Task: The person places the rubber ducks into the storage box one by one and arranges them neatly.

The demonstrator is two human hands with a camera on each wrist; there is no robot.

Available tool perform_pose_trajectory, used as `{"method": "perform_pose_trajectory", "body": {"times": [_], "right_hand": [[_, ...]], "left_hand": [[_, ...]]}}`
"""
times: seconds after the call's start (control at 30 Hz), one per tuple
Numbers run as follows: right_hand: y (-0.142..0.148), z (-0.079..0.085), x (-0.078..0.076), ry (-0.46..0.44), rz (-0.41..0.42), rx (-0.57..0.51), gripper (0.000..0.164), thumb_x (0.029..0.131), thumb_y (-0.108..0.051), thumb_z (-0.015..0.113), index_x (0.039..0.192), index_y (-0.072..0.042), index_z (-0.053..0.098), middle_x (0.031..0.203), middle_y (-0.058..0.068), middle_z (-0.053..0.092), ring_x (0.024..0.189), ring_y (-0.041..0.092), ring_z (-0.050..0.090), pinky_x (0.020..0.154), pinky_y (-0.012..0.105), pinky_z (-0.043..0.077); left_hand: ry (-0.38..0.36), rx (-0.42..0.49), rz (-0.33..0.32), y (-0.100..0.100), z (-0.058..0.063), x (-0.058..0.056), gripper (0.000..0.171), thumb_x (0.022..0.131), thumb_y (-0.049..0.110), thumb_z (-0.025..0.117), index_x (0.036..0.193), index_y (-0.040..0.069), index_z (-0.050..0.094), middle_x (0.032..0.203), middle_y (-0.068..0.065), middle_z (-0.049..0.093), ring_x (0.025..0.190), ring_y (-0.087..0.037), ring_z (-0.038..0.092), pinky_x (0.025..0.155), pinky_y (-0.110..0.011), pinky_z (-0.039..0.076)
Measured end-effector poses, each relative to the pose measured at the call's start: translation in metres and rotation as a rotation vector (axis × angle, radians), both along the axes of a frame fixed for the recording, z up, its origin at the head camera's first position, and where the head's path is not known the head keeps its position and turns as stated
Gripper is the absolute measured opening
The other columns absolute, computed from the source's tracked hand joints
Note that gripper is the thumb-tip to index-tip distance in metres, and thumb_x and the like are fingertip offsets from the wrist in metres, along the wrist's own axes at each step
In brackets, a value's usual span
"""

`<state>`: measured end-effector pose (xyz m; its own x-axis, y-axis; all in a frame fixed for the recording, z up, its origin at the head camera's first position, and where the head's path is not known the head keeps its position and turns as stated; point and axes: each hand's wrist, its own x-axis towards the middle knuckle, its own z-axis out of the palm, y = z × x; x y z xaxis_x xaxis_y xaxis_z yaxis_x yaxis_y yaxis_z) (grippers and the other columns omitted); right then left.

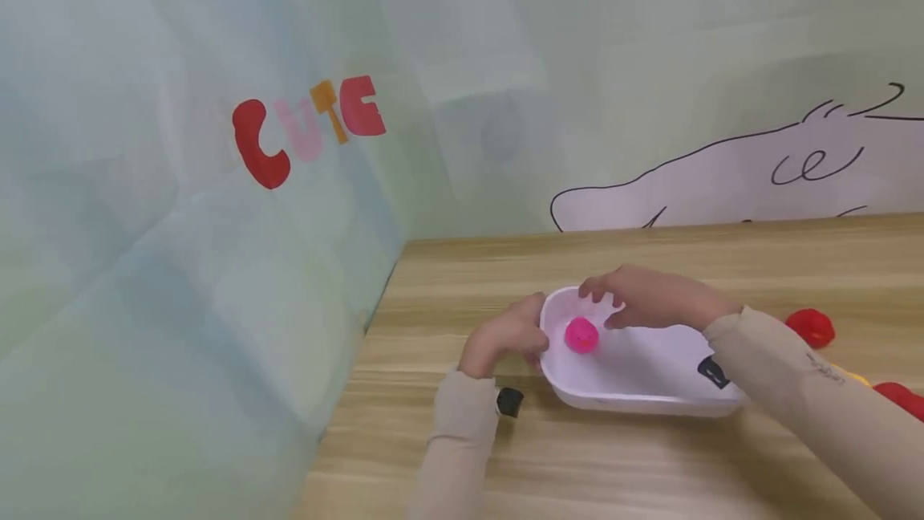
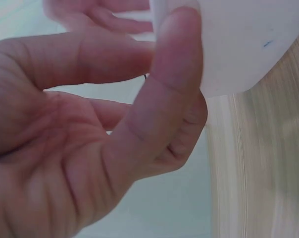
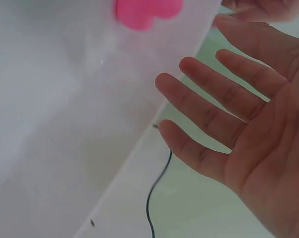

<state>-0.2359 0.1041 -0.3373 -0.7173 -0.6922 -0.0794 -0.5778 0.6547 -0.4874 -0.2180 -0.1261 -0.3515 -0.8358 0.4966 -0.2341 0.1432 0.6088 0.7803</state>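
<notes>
Gripping the left end of a white, round-cornered tub (image 1: 650,359), the left hand (image 1: 508,331) faces the right hand (image 1: 653,295), fingers loosely spread. Inside sits a round pink toy (image 1: 581,335); a beige sleeve (image 1: 830,416) partly hides a cut-off red object (image 1: 904,397).

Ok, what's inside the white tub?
One pink toy shows in the white tub, at its left end, near the right hand. The right sleeve covers the far right corner; anything there can't be seen.

Just inside the grip of the left hand (image 1: 508,331), a pink toy duck (image 1: 581,335) obstructs the white tub (image 1: 650,359). Beyond it, the tub's floor lies free.
</notes>
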Motion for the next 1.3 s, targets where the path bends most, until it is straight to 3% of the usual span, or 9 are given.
{"method": "perform_pose_trajectory", "body": {"times": [0.2,0.47,0.67,0.93,1.1,1.3], "right_hand": [[0.036,0.017,0.011,0.075,-0.075,-0.012,0.045,0.087,-0.006,0.077,0.13,-0.003,0.063,0.118,0.013,0.068,0.103,0.034,0.066,0.079,0.041,0.062],[0.093,0.017,0.021,0.137,-0.226,-0.043,0.047,0.086,-0.004,0.077,0.13,-0.002,0.062,0.118,0.014,0.068,0.102,0.032,0.066,0.076,0.041,0.063],[0.126,0.004,0.017,0.137,-0.269,-0.054,0.048,0.083,-0.001,0.078,0.129,-0.001,0.063,0.117,0.014,0.068,0.102,0.034,0.066,0.076,0.042,0.063],[0.165,-0.029,0.013,0.005,-0.345,0.031,0.053,0.084,-0.011,0.079,0.131,0.005,0.059,0.12,0.023,0.065,0.106,0.045,0.062,0.081,0.054,0.06],[0.175,-0.047,0.014,-0.038,-0.355,0.073,0.063,0.086,-0.024,0.079,0.135,0.006,0.054,0.128,0.029,0.06,0.106,0.044,0.062,0.083,0.056,0.059],[0.176,-0.053,0.01,-0.056,-0.328,0.039,0.063,0.086,-0.02,0.078,0.136,0.009,0.052,0.129,0.03,0.059,0.104,0.042,0.064,0.082,0.052,0.061]], "left_hand": [[0.005,-0.023,-0.002,-0.006,0.003,-0.002,0.05,0.072,-0.02,0.054,0.122,-0.014,0.05,0.107,-0.028,0.058,0.068,-0.026,0.06,0.061,-0.048,0.063],[-0.019,-0.024,0.01,-0.02,0.007,-0.002,0.051,0.072,-0.019,0.053,0.122,-0.015,0.047,0.108,-0.028,0.054,0.073,-0.028,0.06,0.061,-0.046,0.063],[-0.006,-0.014,0.035,-0.038,0.006,0.0,0.05,0.069,-0.018,0.052,0.118,-0.014,0.049,0.107,-0.027,0.052,0.079,-0.029,0.059,0.059,-0.043,0.063],[-0.021,-0.016,0.042,-0.047,0.004,-0.001,0.045,0.072,-0.018,0.055,0.116,-0.013,0.054,0.105,-0.027,0.055,0.079,-0.028,0.062,0.057,-0.038,0.063],[-0.036,-0.014,0.054,-0.049,0.0,-0.001,0.045,0.072,-0.019,0.056,0.117,-0.013,0.053,0.104,-0.027,0.056,0.079,-0.031,0.064,0.058,-0.039,0.063],[-0.025,-0.005,0.051,-0.048,-0.001,-0.001,0.047,0.07,-0.019,0.055,0.117,-0.012,0.053,0.103,-0.027,0.056,0.08,-0.03,0.064,0.057,-0.04,0.063]]}}
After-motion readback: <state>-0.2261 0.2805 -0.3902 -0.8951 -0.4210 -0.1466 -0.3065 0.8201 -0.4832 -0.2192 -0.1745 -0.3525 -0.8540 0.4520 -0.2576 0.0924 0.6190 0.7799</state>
